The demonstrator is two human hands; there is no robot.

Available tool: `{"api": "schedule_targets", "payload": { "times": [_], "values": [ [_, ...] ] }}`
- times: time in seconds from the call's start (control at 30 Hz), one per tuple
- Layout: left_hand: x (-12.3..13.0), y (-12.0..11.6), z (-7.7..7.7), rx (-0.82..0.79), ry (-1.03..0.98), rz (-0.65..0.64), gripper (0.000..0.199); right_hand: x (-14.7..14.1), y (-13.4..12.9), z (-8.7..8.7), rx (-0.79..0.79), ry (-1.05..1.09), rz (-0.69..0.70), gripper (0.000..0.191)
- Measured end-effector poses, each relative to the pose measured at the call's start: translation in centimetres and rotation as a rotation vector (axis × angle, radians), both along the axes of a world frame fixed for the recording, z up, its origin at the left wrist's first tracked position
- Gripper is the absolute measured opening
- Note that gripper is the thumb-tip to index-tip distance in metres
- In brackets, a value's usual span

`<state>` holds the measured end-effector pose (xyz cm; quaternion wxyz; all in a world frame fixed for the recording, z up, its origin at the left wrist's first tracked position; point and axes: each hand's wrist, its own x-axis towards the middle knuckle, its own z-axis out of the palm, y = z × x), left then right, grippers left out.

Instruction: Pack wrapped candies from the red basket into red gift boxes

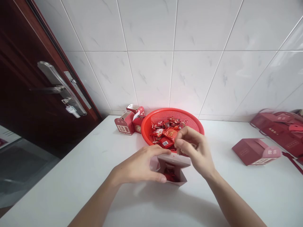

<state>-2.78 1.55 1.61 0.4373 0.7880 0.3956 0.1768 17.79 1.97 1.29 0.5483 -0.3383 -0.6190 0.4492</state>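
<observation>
My left hand [144, 165] grips the left side of an open pink box [177, 160], its thumb at the near edge and its fingers along the far edge. Red wrapped pieces [171, 175] lie inside that box. Just above the box's right side, my right hand [195, 149] is closed in a pinch around something small, mostly hidden by the fingers. Behind both hands sits a red mesh basket [200, 124] with red wrapped sweets [170, 132] in it.
Small red boxes [126, 123] stand left of the basket by the tiled wall. A closed red box [252, 151] lies to the right, with several more red boxes [276, 126] behind it. A dark door [28, 63] with keys is at the left, beyond the white table [82, 176].
</observation>
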Motion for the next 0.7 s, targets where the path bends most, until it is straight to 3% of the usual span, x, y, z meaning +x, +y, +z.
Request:
{"api": "schedule_targets", "payload": {
  "times": [0.07, 0.13, 0.27, 0.5, 0.7],
  "values": [
    [0.0, 0.0, -0.1, 0.002, 0.002, -0.005, 0.063, 0.5, 0.1, 0.3, -0.083, 0.123, 0.070, 0.006],
    [0.0, -0.1, -0.2, -0.003, -0.021, -0.023, 0.061, 0.8, 0.2, 0.4, -0.130, 0.211, 0.124, 0.016],
    [0.0, -0.1, -0.4, -0.030, -0.068, -0.025, 0.059, 0.9, 0.1, 0.2, -0.096, 0.248, 0.109, 0.015],
    [-0.2, 0.0, -0.1, 0.002, 0.032, -0.017, 0.065, 1.3, -0.5, 1.1, 0.157, -0.115, 0.170, 0.013],
    [0.0, 0.0, 0.2, 0.031, -0.023, -0.085, 0.058, 2.1, -1.7, 1.5, 0.068, -0.433, 0.279, 0.013]
  ]
}}
